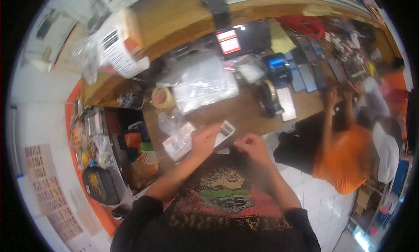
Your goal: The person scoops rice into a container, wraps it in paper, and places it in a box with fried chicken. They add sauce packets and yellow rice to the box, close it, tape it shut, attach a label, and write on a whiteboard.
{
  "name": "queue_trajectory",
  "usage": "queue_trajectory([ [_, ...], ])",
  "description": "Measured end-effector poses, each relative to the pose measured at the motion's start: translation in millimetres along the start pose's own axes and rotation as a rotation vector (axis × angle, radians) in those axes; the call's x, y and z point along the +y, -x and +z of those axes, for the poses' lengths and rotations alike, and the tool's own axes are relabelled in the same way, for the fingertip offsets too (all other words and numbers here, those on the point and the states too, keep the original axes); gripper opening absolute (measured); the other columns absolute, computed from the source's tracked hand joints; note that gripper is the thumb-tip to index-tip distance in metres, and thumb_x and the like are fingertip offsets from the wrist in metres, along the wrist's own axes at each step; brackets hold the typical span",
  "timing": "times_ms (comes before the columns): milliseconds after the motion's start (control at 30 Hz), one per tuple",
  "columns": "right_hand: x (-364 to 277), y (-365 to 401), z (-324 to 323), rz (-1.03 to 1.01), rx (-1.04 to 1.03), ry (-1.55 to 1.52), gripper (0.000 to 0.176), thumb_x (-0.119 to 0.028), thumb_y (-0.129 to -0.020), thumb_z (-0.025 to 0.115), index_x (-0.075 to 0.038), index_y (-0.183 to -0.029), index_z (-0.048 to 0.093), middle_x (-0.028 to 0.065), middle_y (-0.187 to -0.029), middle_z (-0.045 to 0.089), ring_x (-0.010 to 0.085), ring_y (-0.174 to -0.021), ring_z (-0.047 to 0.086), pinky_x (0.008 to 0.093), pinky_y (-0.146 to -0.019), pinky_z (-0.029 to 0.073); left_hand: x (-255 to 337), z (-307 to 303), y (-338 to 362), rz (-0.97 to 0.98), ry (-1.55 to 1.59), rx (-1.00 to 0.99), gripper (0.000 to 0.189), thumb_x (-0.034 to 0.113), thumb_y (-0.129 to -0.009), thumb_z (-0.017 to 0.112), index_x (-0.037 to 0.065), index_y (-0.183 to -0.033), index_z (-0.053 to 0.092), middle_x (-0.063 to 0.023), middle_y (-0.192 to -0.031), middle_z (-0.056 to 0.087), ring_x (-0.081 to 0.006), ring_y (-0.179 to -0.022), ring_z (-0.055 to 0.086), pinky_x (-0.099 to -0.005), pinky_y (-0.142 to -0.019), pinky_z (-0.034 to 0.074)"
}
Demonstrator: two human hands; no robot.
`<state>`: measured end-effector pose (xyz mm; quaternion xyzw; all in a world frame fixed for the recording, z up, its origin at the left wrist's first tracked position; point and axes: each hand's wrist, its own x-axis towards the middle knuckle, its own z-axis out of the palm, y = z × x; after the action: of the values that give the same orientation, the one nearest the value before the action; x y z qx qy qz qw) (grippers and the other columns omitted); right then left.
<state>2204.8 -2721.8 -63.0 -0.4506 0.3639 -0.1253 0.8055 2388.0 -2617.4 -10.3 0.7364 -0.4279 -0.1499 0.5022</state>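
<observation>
My left hand [205, 142] is closed on a small white label [225, 130] with dark print, in front of my chest at the table's near edge. Just right of it, my right hand [254, 148] has its fingers curled into a pinch. Whatever that pinch may hold is too small and blurred to make out. The two hands are apart. Beside my left hand lie white boxes [175, 148] partly covered by clear plastic wrap [173, 123].
Behind my hands are a stack of clear plastic bags [205, 88], a roll of tape [162, 97] and a tape dispenser [271, 99]. Several phones [307, 77] lie to the right. A person in an orange shirt [345, 158] works at the table's right side.
</observation>
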Motion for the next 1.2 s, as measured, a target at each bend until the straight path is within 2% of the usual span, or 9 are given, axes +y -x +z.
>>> queue_trajectory([
  [200,42.7,-34.7,128.2,0.146,-0.382,0.269,0.023,-0.018,-0.08,0.081,-0.003,-0.072,0.065,0.0043,-0.07,0.067,0.0101,-0.064,0.059,0.0264,-0.061,0.048,-51.1,-131.0,90.6,-0.267,-0.181,0.286,0.011,-0.001,-0.086,0.066,-0.004,-0.094,0.073,-0.0168,-0.094,0.074,-0.0244,-0.08,0.072,-0.0304,-0.074,0.055],
  [267,69.1,-36.6,161.5,0.182,-0.422,0.326,0.025,-0.021,-0.079,0.081,-0.003,-0.071,0.066,0.0036,-0.067,0.067,0.0105,-0.063,0.059,0.0274,-0.061,0.048,-80.2,-157.9,106.4,-0.18,-0.25,0.266,0.012,-0.001,-0.086,0.066,-0.004,-0.095,0.073,-0.0166,-0.092,0.074,-0.0236,-0.077,0.072,-0.0299,-0.071,0.054],
  [433,143.5,-33.9,210.5,-0.045,-0.079,0.504,0.026,-0.022,-0.078,0.08,-0.002,-0.07,0.066,0.0078,-0.067,0.067,0.0144,-0.06,0.06,0.0312,-0.06,0.049,-157.9,-189.1,105.8,-0.058,-0.257,0.103,0.015,0.003,-0.086,0.068,-0.002,-0.099,0.073,-0.0115,-0.078,0.065,-0.0235,-0.071,0.066,-0.0306,-0.064,0.05],
  [667,170.1,-4.8,244.5,-0.178,0.375,0.651,0.022,-0.019,-0.08,0.079,-0.001,-0.074,0.068,0.0065,-0.065,0.066,0.0156,-0.061,0.06,0.0327,-0.062,0.048,-237.3,-176.1,106.3,-0.262,-0.084,-0.061,0.02,0.022,-0.09,0.066,0.009,-0.102,0.076,-0.0111,-0.102,0.067,-0.0283,-0.086,0.065,-0.0364,-0.077,0.05],
  [833,196.4,-11.3,222.1,-0.153,0.336,0.641,0.027,-0.024,-0.078,0.082,-0.001,-0.073,0.069,0.0092,-0.066,0.067,0.0149,-0.061,0.059,0.0324,-0.061,0.047,-276.7,-162.4,113.3,-0.527,-0.028,-0.192,0.032,0.038,-0.092,0.059,0.018,-0.11,0.075,-0.013,-0.11,0.067,-0.0329,-0.112,0.057,-0.0421,-0.095,0.043],
  [867,200.9,-15.3,215.7,-0.178,0.284,0.585,0.027,-0.024,-0.078,0.082,-0.002,-0.073,0.069,0.0091,-0.066,0.067,0.0148,-0.061,0.059,0.032,-0.06,0.047,-261.0,-167.4,106.3,-0.554,0.042,-0.219,0.035,0.031,-0.092,0.058,0.009,-0.115,0.073,-0.0121,-0.114,0.068,-0.0242,-0.105,0.063,-0.0346,-0.094,0.046],
  [933,202.5,-25.6,201.4,-0.183,0.239,0.635,0.03,-0.027,-0.076,0.083,-0.002,-0.071,0.069,0.0091,-0.065,0.066,0.0148,-0.059,0.058,0.0314,-0.059,0.047,-284.6,-148.1,105.8,-0.682,0.061,-0.194,0.034,0.027,-0.092,0.055,0.012,-0.117,0.072,-0.0115,-0.118,0.069,-0.0233,-0.108,0.064,-0.0338,-0.096,0.045],
  [1067,203.9,-31.6,184.7,-0.119,0.272,0.858,0.032,-0.029,-0.073,0.085,-0.002,-0.072,0.068,0.0066,-0.064,0.065,0.0153,-0.059,0.059,0.0322,-0.059,0.049,-281.7,-151.1,91.8,-0.749,-0.135,-0.325,0.037,0.042,-0.087,0.057,0.034,-0.121,0.069,-0.0128,-0.137,0.056,-0.0402,-0.127,0.047,-0.0517,-0.109,0.031],
  [1200,210.8,-26.3,187.3,-0.299,0.265,0.721,0.027,-0.017,-0.077,0.078,-0.002,-0.096,0.067,0.0085,-0.083,0.067,0.0159,-0.073,0.061,0.0323,-0.062,0.05,-326.1,-146.4,109.1,-0.691,0.212,-0.429,0.032,0.029,-0.088,0.062,0.021,-0.118,0.071,-0.0098,-0.124,0.066,-0.0284,-0.113,0.061,-0.0426,-0.098,0.044],
])
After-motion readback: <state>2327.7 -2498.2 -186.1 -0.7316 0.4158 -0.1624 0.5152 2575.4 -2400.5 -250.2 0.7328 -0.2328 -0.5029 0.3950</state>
